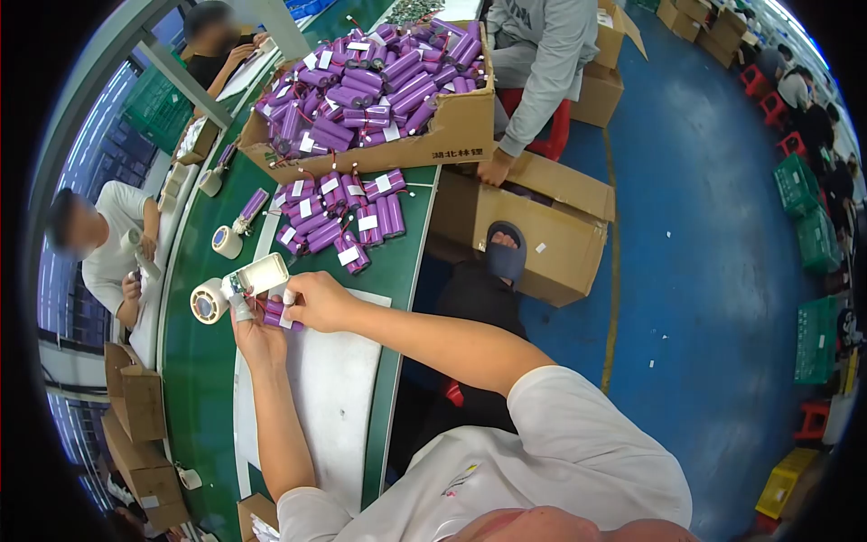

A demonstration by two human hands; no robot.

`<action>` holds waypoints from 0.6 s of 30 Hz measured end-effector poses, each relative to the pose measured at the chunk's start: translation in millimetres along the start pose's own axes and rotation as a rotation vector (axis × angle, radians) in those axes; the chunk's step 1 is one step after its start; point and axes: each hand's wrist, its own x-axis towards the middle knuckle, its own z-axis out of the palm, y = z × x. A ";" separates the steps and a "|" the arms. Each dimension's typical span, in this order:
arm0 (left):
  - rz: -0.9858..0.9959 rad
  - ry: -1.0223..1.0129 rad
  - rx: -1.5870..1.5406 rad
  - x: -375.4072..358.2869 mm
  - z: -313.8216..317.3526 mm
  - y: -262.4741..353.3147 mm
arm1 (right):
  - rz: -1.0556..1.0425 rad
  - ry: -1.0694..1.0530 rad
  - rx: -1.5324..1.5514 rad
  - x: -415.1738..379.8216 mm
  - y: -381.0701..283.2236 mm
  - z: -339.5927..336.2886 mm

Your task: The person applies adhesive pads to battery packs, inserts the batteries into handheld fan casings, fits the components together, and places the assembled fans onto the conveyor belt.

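Note:
My left hand (258, 341), its fingertips wrapped, is closed around the lower side of a cream plastic housing with a round head (209, 302). The open handle shell (264, 274) of that housing points up and right, and a small green circuit board with wires shows at its neck. My right hand (316, 302) pinches a purple battery pack (278, 313) just beside the housing. Thin red wires run between pack and board; whether they are joined is too small to tell. Above my hands lies a loose pile of purple battery packs (312, 223) with white labels.
A cardboard box (388, 154) heaped with battery packs stands on the green table (203, 406). A white mat (330, 397) lies under my forearms. More round-headed housings (227, 241) line the far side. Co-workers sit across and beyond the box; an open carton (551, 244) stands right.

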 end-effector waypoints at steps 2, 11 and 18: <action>-0.012 0.029 0.003 -1.8 3.6 1.8 | 0.004 -0.025 -0.008 -0.4 -1.3 -1.5; -0.051 0.215 -0.037 -8.2 17.8 6.2 | -0.263 -0.041 -0.272 -2.9 12.3 11.9; -0.084 0.251 -0.088 -7.9 23.2 9.0 | -0.214 0.046 -0.097 -7.5 1.2 9.8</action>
